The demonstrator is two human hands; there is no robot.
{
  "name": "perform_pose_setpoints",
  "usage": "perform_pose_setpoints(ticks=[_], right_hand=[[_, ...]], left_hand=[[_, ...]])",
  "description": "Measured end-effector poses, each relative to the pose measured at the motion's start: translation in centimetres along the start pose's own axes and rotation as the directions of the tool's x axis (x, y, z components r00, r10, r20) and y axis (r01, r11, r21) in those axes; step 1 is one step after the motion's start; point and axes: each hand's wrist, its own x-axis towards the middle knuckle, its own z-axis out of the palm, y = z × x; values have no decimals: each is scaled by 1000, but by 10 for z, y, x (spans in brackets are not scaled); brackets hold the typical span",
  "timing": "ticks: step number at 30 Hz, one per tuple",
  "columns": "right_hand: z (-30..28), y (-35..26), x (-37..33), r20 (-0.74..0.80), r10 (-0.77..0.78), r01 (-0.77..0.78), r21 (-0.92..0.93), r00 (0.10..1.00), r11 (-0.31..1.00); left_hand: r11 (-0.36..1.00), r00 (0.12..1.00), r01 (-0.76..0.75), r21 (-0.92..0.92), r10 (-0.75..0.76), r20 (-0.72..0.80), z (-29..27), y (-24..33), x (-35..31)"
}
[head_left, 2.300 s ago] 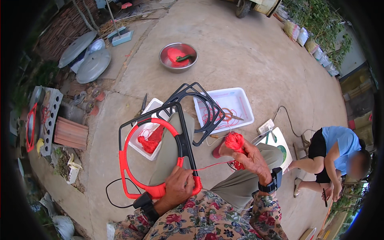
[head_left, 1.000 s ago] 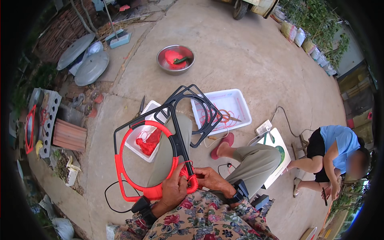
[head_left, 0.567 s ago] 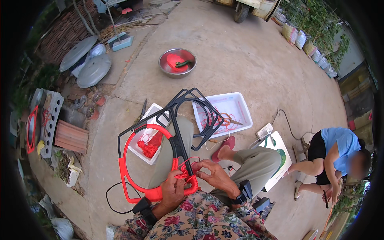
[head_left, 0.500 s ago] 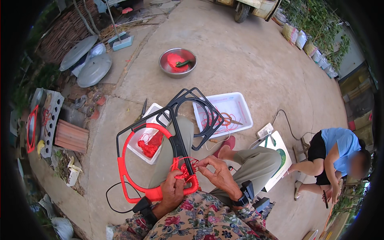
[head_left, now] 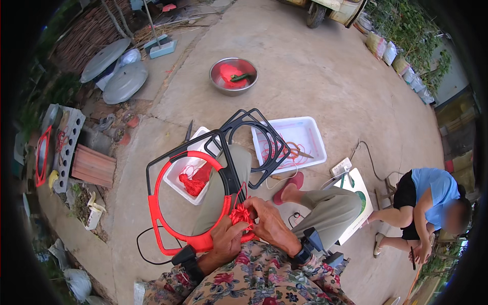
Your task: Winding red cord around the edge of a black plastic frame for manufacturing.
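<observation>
A bunched red cord point(head_left: 241, 214) is held by the fingers of the left hand point(head_left: 227, 237) and right hand point(head_left: 269, 223). It is positioned at the near-right corner of a black, partly red-wrapped, round-holed frame point(head_left: 232, 181).

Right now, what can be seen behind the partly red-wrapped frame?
Through the frame, part of a white tray, red cord inside it, a trouser leg and concrete ground show. Whatever the frame itself covers cannot be seen.
</observation>
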Motion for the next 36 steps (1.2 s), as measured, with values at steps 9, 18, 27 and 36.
perform_pose_setpoints(ticks=[9,18,27,36], right_hand=[[-23,19,0,-153,362,-113,779,920,617],[-156,40,-29,-330,334,303,944,883,131],[-206,74,-61,-692,392,-391,169,607,905],[-26,36,-29,93,399,-368,614,912,698]], left_hand=[[993,988,118,-11,-119,-99,0,5,-3],[785,799,598,-164,-567,201,0,0,-13],[318,508,861,-396,-544,668,10,4,3],[450,585,808,-379,-547,598,9,10,6]])
